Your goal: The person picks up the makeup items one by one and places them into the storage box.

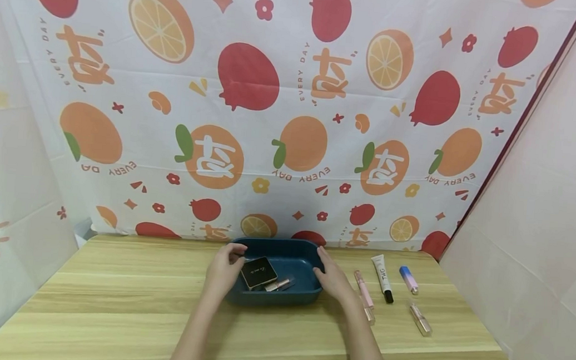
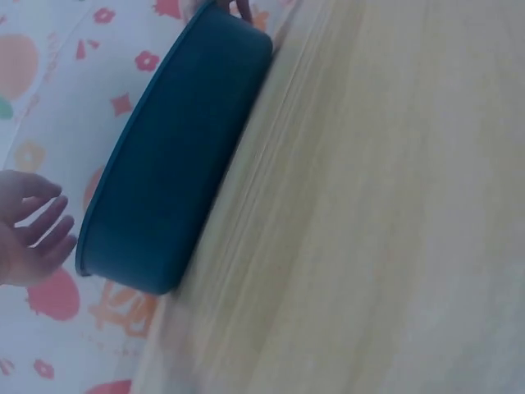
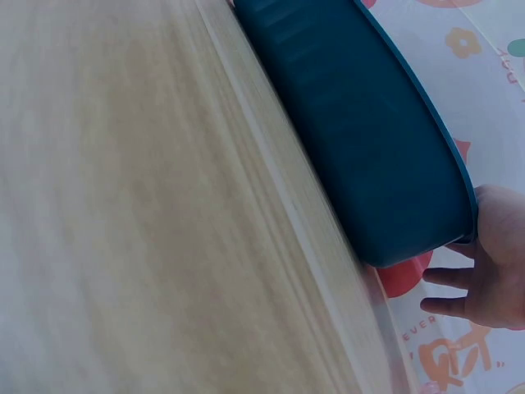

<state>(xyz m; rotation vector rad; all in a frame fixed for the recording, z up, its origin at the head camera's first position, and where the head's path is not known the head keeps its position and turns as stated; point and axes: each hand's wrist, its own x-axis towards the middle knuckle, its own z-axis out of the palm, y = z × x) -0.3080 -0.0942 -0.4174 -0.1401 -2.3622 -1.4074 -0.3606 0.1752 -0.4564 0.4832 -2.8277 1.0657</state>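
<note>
Between both hands, against the back of the table, stands a dark teal plastic basin (image 1: 279,298). Inside it lie a black square compact (image 1: 258,272) with a gold edge and a small lip gloss tube (image 1: 279,284). My left hand (image 1: 223,270) is at the basin's left end, its loosely bent fingers over the rim. In the left wrist view those fingers (image 2: 53,222) hang relaxed beside the rim, with a small gap. My right hand (image 1: 333,277) touches the right end of the rim. Its spread fingers (image 3: 447,306) reach past the basin's outer wall in the right wrist view.
Right of my right hand lie a pink lip gloss (image 1: 364,290), a white squeeze tube (image 1: 383,278) with a black cap, a blue-and-purple lipstick (image 1: 408,280) and a gold-capped tube (image 1: 420,320). Another tube (image 1: 369,315) is partly behind my forearm. A fruit-printed cloth (image 1: 286,202) hangs behind the table.
</note>
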